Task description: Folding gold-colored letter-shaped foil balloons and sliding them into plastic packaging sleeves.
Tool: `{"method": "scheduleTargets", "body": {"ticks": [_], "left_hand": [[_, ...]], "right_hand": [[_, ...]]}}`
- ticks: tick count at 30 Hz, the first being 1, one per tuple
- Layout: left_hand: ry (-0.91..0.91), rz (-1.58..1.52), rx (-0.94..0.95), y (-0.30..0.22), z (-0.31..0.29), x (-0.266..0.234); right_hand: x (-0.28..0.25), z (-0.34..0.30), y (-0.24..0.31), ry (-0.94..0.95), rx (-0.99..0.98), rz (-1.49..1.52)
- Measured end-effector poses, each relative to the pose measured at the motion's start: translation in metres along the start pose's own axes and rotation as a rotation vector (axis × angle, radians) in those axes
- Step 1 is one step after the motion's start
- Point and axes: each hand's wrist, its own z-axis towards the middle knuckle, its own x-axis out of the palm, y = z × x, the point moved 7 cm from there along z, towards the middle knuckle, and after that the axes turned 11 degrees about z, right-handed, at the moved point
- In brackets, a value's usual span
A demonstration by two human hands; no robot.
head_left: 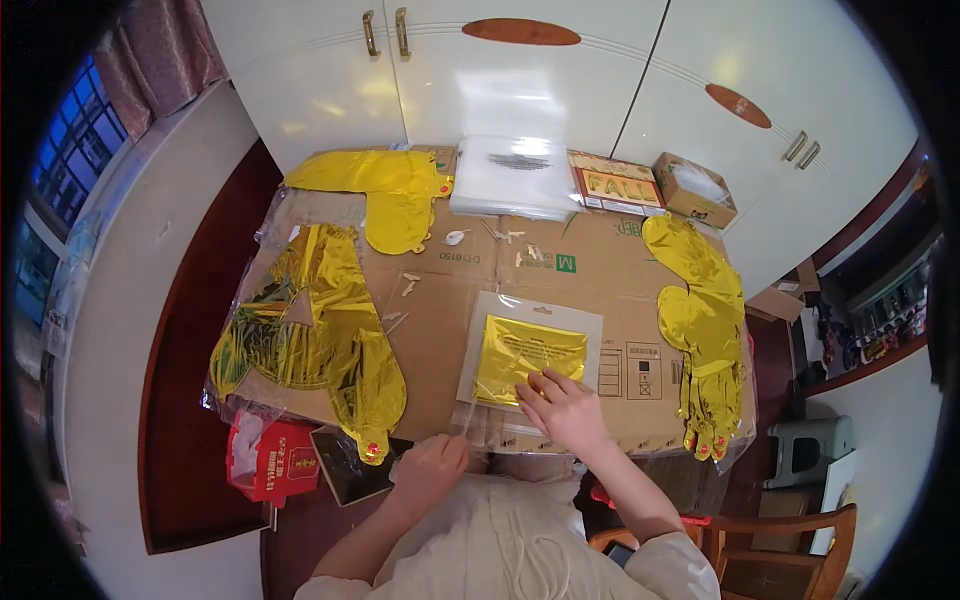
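Observation:
A clear flat packet (pixel 588 325) with a hang-hole lies near the front of the cardboard, holding a folded gold foil balloon (pixel 535 350). My right hand (pixel 565 408) rests on the packet's lower right part, fingers apart and bent, pressing on the foil. My left hand (pixel 432 468) is closed just off the cardboard's front edge, pinching a thin clear plastic strip (pixel 470 415) that runs up to the packet's lower left corner. Flat gold foil letter balloons lie around: one at the left (pixel 320 320), one at the back left (pixel 400 190) and one at the right (pixel 700 320).
Along the back stand a stack of clear bags (pixel 510 180), a printed card pack (pixel 615 183) and a small carton (pixel 697 190). Small pale clips (pixel 410 284) are scattered on the cardboard (pixel 440 310). A red box (pixel 270 455) sits below left; a wooden chair (pixel 790 540) is right.

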Motion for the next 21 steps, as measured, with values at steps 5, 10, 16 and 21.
{"method": "scheduleTargets", "body": {"ticks": [5,10,16,21], "left_hand": [[0.023,0.021,0.034,-0.004,-0.002,0.006],[-0.026,0.047,-0.011,-0.001,0.002,0.006],[-0.017,0.115,-0.055,0.004,0.018,0.009],[0.001,-0.09,-0.155,0.016,0.027,0.016]], "right_hand": [[0.001,-0.002,0.0,-0.025,-0.012,-0.002],[0.002,-0.004,0.0,-0.023,0.002,-0.005],[0.003,-0.005,0.002,-0.032,-0.003,-0.02],[0.003,-0.008,0.002,-0.037,0.006,-0.019]]}}
